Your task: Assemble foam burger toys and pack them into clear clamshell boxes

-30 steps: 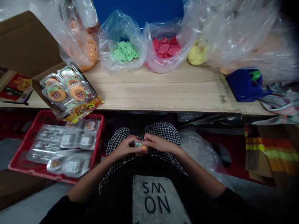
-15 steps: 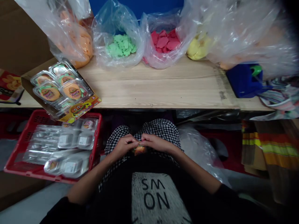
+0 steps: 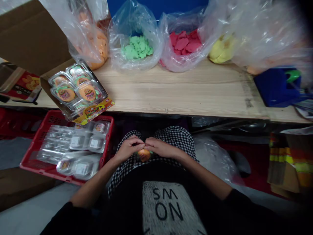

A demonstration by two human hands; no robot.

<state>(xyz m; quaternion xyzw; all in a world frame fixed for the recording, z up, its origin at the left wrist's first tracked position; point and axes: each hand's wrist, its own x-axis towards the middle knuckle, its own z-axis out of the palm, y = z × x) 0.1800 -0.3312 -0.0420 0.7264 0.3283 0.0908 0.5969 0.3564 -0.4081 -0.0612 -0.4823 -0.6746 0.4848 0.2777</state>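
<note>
Over my lap, both hands meet at a small orange toy burger (image 3: 144, 155) with a dark printed label and a bit of green at its side. It seems to sit in a clear plastic box, though the fingers cover its upper edge. My left hand (image 3: 129, 148) is closed on it from the left, thumb and fingertips pressed together. From the other side my right hand (image 3: 161, 147) grips it, its fingertips touching the left ones. Left of my hands, a red crate (image 3: 111, 137) holds clear plastic boxes (image 3: 81, 169), a few with burger labels.
On the wooden table (image 3: 171, 94) stands an open carton (image 3: 52, 93) of boxed toy burgers, overhanging the front edge. Behind are plastic bags of orange, green (image 3: 138, 48), red (image 3: 184, 43) and yellow (image 3: 221, 50) pieces. A blue container (image 3: 276, 88) stands at the right.
The view has swung left, so the table and crate appear farther right. More of the toy burger's orange, labelled face shows below my fingers. Both hands stay together on it.
</note>
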